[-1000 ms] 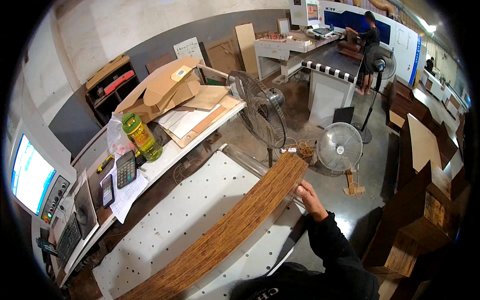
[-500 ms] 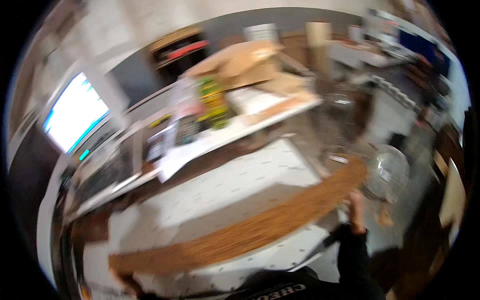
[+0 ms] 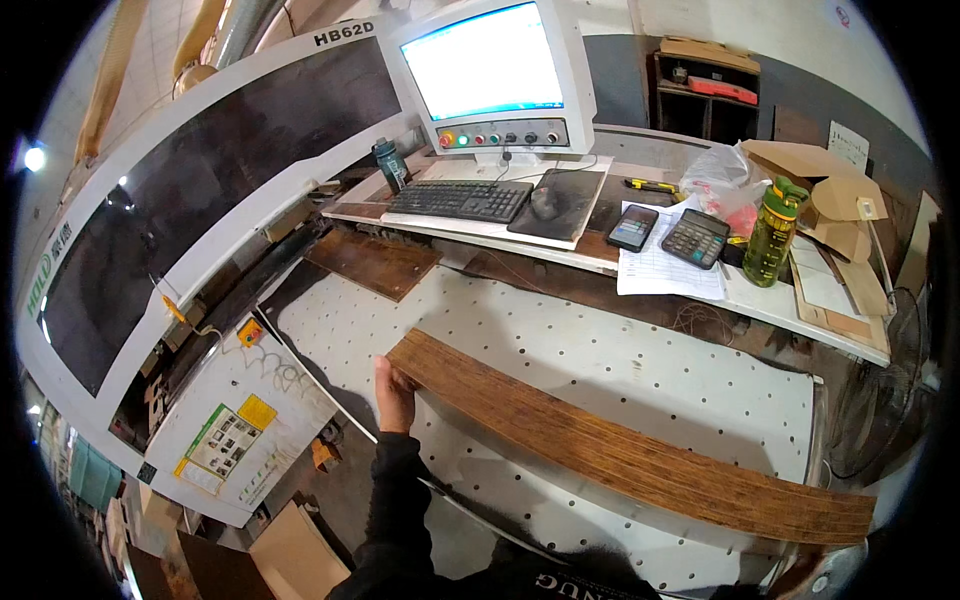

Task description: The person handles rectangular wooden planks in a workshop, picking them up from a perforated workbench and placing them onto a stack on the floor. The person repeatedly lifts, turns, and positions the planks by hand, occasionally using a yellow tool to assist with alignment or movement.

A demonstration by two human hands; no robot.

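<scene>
In the head view I see my left hand at about seven o'clock, fingers wrapped on the near end of the long brown wood-grain plank, which lies flat across the white perforated machine table and runs from centre out toward four o'clock. My right hand is out of sight at the plank's far end, so I cannot tell its grip. Up at twelve o'clock sit a lit monitor and black keyboard, with a black calculator and green drink bottle toward two o'clock.
</scene>
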